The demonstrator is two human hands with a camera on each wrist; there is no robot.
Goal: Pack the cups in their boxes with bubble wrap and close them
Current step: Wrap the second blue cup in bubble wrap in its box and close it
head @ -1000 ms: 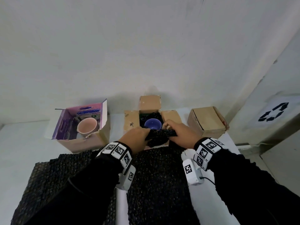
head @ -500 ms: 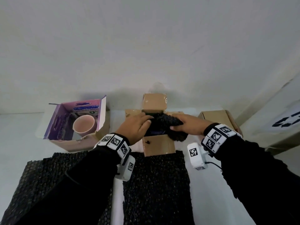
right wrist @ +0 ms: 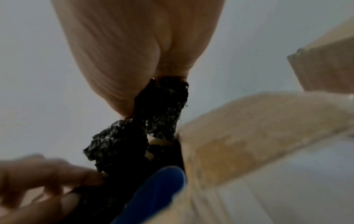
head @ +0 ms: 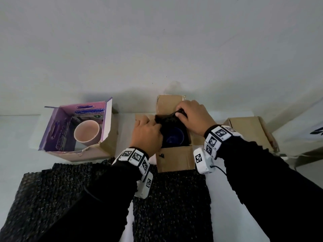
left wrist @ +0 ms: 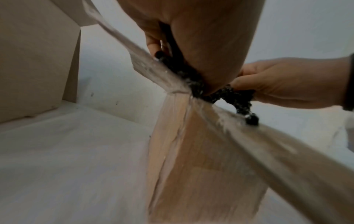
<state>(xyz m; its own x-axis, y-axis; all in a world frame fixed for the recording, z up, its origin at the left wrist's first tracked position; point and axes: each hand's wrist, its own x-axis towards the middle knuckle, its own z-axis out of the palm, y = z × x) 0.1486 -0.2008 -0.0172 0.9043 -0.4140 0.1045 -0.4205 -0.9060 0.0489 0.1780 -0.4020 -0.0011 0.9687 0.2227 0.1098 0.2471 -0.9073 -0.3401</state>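
An open brown cardboard box [head: 174, 160] stands mid-table with a blue cup [head: 175, 139] inside, ringed by black bubble wrap [head: 170, 122]. My left hand [head: 146, 135] pinches the wrap at the box's left rim; the left wrist view shows the black bubble wrap [left wrist: 184, 72] between its fingers. At the far right corner my right hand [head: 193, 114] grips the wrap, and in the right wrist view the black bubble wrap [right wrist: 161, 109] hangs from it above the blue cup [right wrist: 153, 194]. A pink cup [head: 86, 133] sits in an open purple box [head: 52, 130] on the left.
A closed brown box [head: 251, 133] lies at the right of the table. Two black bubble wrap sheets lie near me, one at the left [head: 52, 193] and one under the open box's front flap [head: 173, 203]. A white wall stands close behind.
Both hands carried the bunched wrap from the near flap over the box, then spread apart to its left rim and far right corner. The blue cup shows again between them.
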